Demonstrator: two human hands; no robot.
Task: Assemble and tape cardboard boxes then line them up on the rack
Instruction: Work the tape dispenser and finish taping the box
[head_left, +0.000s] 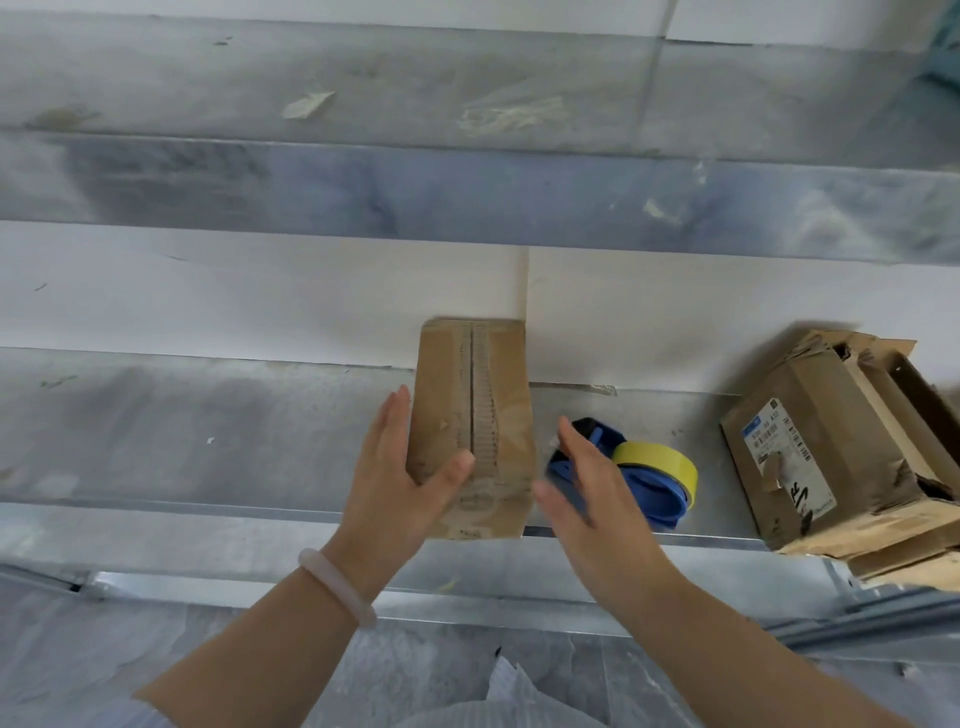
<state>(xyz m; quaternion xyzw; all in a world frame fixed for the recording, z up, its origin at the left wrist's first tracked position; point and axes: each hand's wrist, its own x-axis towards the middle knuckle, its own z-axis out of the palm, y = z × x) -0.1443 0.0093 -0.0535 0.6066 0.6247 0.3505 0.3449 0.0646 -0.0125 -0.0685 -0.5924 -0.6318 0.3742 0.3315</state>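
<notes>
Left hand (400, 467) grips a taped cardboard box (472, 415) standing on the metal rack shelf (208, 441), right hand (587, 488) flat and empty just beside it; pressing both sides evenly should square it.

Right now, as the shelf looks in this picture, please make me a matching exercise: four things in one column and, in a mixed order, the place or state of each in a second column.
Things
1. taped box
2. tape dispenser
3. torn box
4. bracelet

Places or states
A. around the left wrist
B. at the right end of the shelf, with a label on its side
C. mid-shelf, held by the left hand
D. behind the right hand, blue with a yellow roll

Pairs: 1-C, 2-D, 3-B, 4-A
</notes>
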